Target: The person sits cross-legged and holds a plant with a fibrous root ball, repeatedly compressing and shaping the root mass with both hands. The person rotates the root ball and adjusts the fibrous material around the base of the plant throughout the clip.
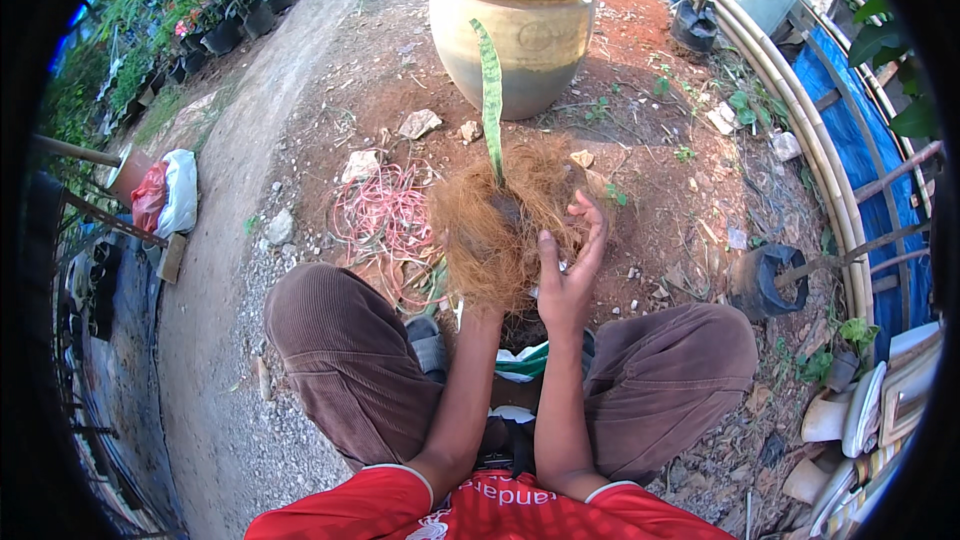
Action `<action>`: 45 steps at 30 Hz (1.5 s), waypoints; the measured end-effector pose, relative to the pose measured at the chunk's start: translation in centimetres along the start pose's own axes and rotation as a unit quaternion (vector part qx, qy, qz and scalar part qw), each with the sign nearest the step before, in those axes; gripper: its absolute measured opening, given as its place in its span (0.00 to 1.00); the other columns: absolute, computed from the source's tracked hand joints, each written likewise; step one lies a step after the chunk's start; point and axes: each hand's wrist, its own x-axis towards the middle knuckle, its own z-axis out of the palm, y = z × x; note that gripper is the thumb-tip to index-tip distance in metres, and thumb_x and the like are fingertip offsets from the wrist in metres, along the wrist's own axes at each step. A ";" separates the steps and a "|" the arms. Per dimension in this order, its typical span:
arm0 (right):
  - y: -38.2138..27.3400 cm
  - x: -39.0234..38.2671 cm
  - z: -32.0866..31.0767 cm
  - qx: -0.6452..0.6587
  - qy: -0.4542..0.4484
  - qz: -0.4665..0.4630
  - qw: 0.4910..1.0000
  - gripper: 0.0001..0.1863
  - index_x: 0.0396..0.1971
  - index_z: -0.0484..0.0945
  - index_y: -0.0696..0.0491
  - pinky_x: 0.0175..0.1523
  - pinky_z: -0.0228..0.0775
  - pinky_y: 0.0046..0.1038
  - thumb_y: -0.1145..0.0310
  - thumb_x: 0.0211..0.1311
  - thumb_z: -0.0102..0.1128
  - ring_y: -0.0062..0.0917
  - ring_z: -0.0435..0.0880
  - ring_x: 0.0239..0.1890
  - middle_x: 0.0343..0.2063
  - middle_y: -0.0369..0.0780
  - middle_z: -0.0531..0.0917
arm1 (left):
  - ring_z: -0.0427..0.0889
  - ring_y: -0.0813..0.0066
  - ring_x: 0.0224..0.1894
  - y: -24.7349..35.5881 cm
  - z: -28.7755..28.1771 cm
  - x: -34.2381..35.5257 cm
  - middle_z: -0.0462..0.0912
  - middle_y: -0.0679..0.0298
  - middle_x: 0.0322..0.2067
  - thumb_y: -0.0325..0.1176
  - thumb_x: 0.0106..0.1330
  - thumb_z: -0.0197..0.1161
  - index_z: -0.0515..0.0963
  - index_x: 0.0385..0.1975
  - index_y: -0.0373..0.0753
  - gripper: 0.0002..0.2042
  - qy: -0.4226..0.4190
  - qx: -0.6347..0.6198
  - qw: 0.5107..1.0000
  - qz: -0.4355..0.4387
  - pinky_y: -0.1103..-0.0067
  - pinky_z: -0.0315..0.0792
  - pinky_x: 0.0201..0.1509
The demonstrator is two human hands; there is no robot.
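A single upright snake plant leaf [490, 90] rises from a loose brown bundle of coconut fibre [475, 250], with dark soil showing at its middle. My left hand [485, 312] is under the bundle and bears it; the fibre hides nearly all its fingers. At the bundle's right side is my right hand [572, 275], fingers spread and slightly curved, thumb up near the fibre. Whether its fingertips touch the strands I cannot tell. Below the hands, between my legs, lies a green and white bag [522, 364] with dark soil beside it.
A large yellowish glazed pot [510, 25] stands ahead on reddish earth. Tangled pink and white string [385, 220] lies left of the bundle, among stones [420, 124]. At right are a black plant bag [768, 282] and a bamboo rail [790, 80]; potted plants [225, 35] line the far left.
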 end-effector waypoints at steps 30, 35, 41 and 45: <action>-2.7 0.5 -2.3 -0.196 -0.185 -0.056 0.961 0.35 0.71 0.64 0.51 0.77 0.37 0.55 0.43 0.74 0.50 0.53 0.47 0.77 0.72 0.47 0.60 | 0.77 0.48 0.61 2.3 1.4 0.9 0.74 0.47 0.63 0.55 0.63 0.63 0.64 0.70 0.38 0.39 -0.044 -0.312 0.945 -0.088 0.53 0.74 0.65; -3.0 1.2 -2.6 -0.101 -0.095 -0.070 0.988 0.24 0.64 0.72 0.53 0.77 0.45 0.49 0.54 0.77 0.48 0.48 0.57 0.75 0.63 0.46 0.74 | 0.78 0.47 0.60 2.6 2.3 0.5 0.73 0.44 0.63 0.49 0.59 0.65 0.60 0.71 0.35 0.41 -0.133 -0.319 0.927 -0.146 0.53 0.76 0.64; -4.2 1.4 -3.2 -0.149 -0.103 -0.037 0.983 0.15 0.48 0.83 0.57 0.65 0.65 0.41 0.64 0.68 0.62 0.40 0.78 0.56 0.49 0.43 0.85 | 0.79 0.52 0.60 3.2 4.9 -1.3 0.74 0.45 0.61 0.50 0.62 0.62 0.62 0.69 0.31 0.40 -0.117 -0.136 0.963 -0.201 0.61 0.74 0.67; -4.2 1.1 -2.7 -0.181 -0.084 -0.047 0.979 0.10 0.41 0.86 0.58 0.56 0.71 0.36 0.73 0.60 0.68 0.36 0.82 0.46 0.40 0.43 0.87 | 0.78 0.55 0.61 3.4 5.9 -1.7 0.75 0.45 0.60 0.46 0.66 0.59 0.63 0.68 0.31 0.34 -0.097 -0.088 0.964 -0.231 0.62 0.71 0.69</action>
